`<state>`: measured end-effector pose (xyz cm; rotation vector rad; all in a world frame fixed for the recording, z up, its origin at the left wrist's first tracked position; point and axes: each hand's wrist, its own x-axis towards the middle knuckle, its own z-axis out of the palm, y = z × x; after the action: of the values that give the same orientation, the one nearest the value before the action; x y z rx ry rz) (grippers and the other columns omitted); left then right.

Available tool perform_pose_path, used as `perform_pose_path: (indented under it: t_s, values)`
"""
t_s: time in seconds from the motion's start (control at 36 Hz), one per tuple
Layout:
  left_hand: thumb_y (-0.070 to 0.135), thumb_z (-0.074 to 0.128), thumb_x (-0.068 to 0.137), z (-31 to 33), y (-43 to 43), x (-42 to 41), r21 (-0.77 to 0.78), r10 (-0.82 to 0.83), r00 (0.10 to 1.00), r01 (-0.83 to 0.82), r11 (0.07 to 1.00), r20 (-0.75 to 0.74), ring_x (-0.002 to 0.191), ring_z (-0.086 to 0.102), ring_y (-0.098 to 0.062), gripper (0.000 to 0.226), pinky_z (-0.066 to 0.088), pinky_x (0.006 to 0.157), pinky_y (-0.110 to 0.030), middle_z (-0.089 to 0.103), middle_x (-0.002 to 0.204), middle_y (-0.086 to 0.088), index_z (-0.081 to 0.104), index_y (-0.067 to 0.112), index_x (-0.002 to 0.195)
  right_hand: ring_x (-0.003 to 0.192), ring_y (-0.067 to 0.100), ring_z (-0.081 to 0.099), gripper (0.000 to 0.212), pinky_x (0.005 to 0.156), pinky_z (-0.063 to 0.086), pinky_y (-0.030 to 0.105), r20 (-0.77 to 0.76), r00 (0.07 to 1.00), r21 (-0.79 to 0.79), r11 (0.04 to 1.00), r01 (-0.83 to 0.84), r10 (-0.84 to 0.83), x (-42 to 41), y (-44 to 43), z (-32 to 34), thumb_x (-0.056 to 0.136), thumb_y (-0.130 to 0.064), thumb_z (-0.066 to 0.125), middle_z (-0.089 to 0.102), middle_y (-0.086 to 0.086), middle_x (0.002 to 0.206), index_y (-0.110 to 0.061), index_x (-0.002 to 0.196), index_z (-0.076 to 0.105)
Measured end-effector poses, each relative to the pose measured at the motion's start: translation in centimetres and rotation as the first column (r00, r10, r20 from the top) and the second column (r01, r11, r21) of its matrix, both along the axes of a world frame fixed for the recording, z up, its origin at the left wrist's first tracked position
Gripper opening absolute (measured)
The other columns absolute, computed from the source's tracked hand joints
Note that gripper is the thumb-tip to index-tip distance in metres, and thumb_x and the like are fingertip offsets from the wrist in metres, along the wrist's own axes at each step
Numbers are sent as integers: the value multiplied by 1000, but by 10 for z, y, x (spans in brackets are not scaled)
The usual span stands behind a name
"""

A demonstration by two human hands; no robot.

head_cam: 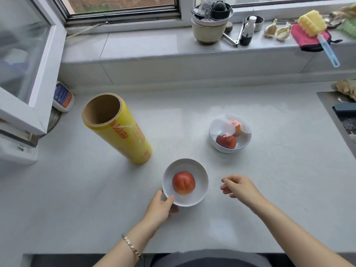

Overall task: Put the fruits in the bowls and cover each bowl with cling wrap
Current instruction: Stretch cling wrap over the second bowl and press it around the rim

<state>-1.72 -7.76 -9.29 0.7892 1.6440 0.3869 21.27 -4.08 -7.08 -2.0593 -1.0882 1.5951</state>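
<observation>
Bowls, white, two, on the surface (pixel 269 170): near bowl (pixel 200 191), uncovered, holds one red-orange fruit (pixel 183 182); far bowl (pixel 215 130), to the right, film-covered, holds two, a dark red fruit (pixel 226 141) and a paler fruit (pixel 236 127). Cling wrap roll (pixel 123 135), yellow, one, stands left. Left hand (pixel 159 208): grip pinching the near bowl's rim; right hand (pixel 240 187): grip loosely curled, holding nothing.

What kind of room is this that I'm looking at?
Probably a home kitchen: a white countertop runs below a window, garlic and a dish sponge sit on the sill, and a cling wrap roll stands near a bowl holding a fruit.
</observation>
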Motion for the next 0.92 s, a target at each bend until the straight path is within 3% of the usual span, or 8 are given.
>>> perform_pose_path:
  t_s: [0.14,0.28,0.39,0.47,0.64,0.75,0.83,0.92]
  values:
    - [32,60,89,-1,7,-29,29,51,981,-46,999,-187,115,55,-28,66,43,96,-36,53,131,-15,29,11,143,74,17,61,16,64,44,25,9,1000,26,1000,-3,3,-1,-3,4,93,-13,47,66,2,80,-10,90,62]
    - [28,77,76,32,57,-70,416,332,906,-204,886,-262,137,28,-21,100,29,111,-38,23,152,-7,9,13,148,76,16,63,15,66,45,26,33,999,47,998,-30,28,-5,-4,9,92,-14,48,68,4,84,-11,93,63]
    - [9,81,69,54,94,-75,606,363,920,-206,768,-146,111,45,-12,85,39,93,-22,44,128,-1,29,9,136,78,17,64,15,67,46,25,2,1000,90,996,-28,28,-15,0,19,91,-13,49,69,4,85,-11,94,63]
    - [11,87,60,53,108,-81,607,417,908,-313,731,-35,107,55,-17,87,47,96,-35,53,123,-2,33,11,128,77,14,65,15,66,47,23,-16,998,133,989,-64,67,-26,3,31,91,-11,49,70,3,85,-14,92,64]
    - [13,90,53,71,119,-81,666,403,905,-215,714,-140,99,56,-17,79,46,80,-30,57,114,-3,43,12,117,79,8,67,16,82,51,32,40,983,253,949,-185,181,-46,15,55,86,-15,54,72,-5,77,-25,85,66]
    - [22,90,55,96,111,-77,679,295,945,-125,723,-141,103,56,-21,80,52,81,-37,54,118,-4,42,18,120,79,6,67,17,82,53,29,-16,981,421,891,-171,196,-63,28,84,83,-14,59,72,-4,78,-30,80,66]
    - [29,88,58,124,97,-66,640,149,983,-44,767,-111,98,58,-17,73,50,72,-30,56,114,1,43,27,116,77,-2,63,14,76,49,13,-65,980,562,818,-120,188,-80,37,110,83,-19,64,69,-9,85,-33,87,62]
    - [40,88,47,146,80,-47,589,30,998,10,808,-58,90,62,-7,76,51,66,-23,61,103,11,48,30,110,96,1,62,43,85,49,17,-181,963,610,790,-49,200,-94,41,128,74,-35,71,63,-6,107,-34,112,50]
